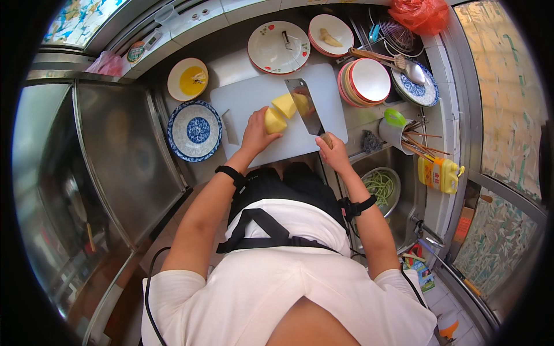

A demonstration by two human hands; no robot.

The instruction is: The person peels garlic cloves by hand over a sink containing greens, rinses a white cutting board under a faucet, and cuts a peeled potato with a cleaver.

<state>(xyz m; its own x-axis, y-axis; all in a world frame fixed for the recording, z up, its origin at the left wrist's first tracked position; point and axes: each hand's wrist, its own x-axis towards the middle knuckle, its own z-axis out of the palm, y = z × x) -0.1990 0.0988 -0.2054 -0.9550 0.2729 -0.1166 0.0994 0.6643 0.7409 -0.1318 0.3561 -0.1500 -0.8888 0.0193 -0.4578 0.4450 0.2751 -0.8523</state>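
A white plastic cutting board (242,93) lies before me. On its middle, my left hand (258,132) holds a peeled yellow potato piece (275,121), thumb below and fingers above. A second potato piece (283,106) touches or nearly touches it at the upper right. My right hand (332,149) grips the wooden handle of a cleaver (306,108), whose broad steel blade points up and slightly left, just right of the second piece. Another yellow shape shows at the blade; whether it is a piece or a reflection, I cannot tell.
Left of the board are a blue-patterned plate (179,134) and a bowl of yellow liquid (173,82). Behind stand a flowered plate (259,47) and a plate with ginger (322,24). Stacked bowls (372,80), a chopstick holder (391,132) and a sink with green beans (381,188) are right.
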